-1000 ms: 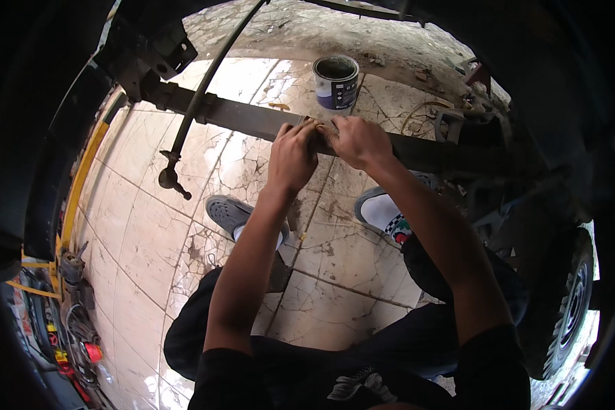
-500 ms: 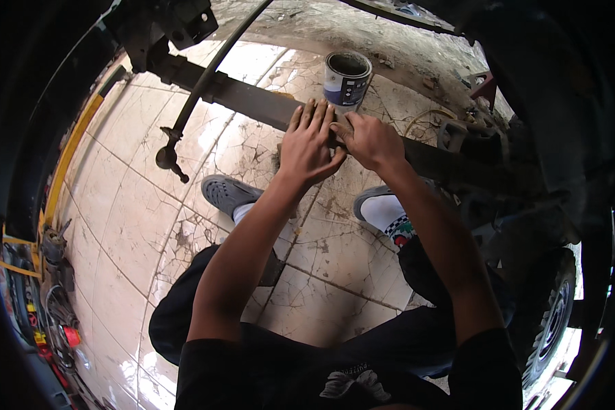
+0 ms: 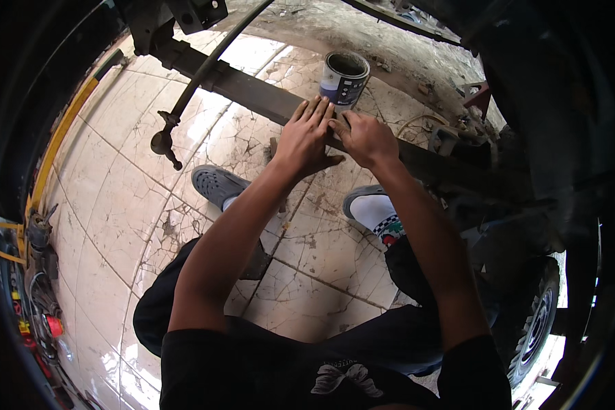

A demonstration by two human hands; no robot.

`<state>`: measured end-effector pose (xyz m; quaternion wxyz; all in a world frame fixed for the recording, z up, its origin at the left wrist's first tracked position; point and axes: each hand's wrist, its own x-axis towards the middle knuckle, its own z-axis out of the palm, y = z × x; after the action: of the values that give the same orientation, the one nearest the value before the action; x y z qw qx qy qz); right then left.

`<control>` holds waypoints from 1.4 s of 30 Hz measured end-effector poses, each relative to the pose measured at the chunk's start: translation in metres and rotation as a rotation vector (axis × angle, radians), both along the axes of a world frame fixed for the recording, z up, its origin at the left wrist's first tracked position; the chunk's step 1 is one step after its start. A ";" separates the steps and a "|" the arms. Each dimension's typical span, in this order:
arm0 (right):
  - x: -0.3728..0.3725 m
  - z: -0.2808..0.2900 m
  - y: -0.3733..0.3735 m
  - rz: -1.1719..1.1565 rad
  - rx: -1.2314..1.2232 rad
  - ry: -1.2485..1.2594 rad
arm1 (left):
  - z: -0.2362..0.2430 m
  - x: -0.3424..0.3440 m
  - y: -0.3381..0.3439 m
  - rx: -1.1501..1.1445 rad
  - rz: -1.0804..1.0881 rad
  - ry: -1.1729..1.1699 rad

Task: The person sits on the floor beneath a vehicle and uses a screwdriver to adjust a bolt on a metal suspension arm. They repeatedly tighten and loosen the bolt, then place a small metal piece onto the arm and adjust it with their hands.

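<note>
A dark metal beam (image 3: 256,96) runs from the upper left toward the right, across in front of me. My left hand (image 3: 305,139) lies over it with the fingers stretched out and the thumb held apart, the fingertips dirty. Beside it, my right hand (image 3: 367,139) is closed, its fingers curled at the beam and its thumb close to the left fingers. What the right hand holds, if anything, is hidden. An uncovered metal can (image 3: 344,87) with a white and blue label stands just beyond my hands; its inside looks dark.
A dark rod (image 3: 205,72) with a ball-jointed end (image 3: 162,142) hangs left of my hands. Cracked tiles (image 3: 314,280) cover the floor between my feet. A yellow bar (image 3: 65,137) stands at the far left, and a wheel (image 3: 536,328) is at the lower right.
The whole view has shifted slightly. Both hands stay at the same part of the beam, the left hand turned a little and its thumb more clearly apart from the right hand.
</note>
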<state>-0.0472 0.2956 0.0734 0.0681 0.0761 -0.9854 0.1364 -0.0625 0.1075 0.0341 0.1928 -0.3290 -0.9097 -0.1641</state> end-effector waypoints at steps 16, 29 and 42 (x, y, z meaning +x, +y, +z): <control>0.000 0.004 -0.003 -0.012 -0.013 -0.028 | -0.005 0.021 -0.009 -0.094 0.069 0.024; 0.002 0.009 -0.004 -0.017 0.010 -0.056 | -0.010 0.007 -0.002 -0.137 0.122 0.204; -0.006 0.001 -0.012 -0.030 -0.032 -0.012 | 0.000 0.019 -0.037 0.331 0.090 0.133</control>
<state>-0.0533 0.2837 0.0747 0.0656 0.0593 -0.9844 0.1518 -0.0438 0.0707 0.0342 0.3112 -0.2619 -0.8693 -0.2809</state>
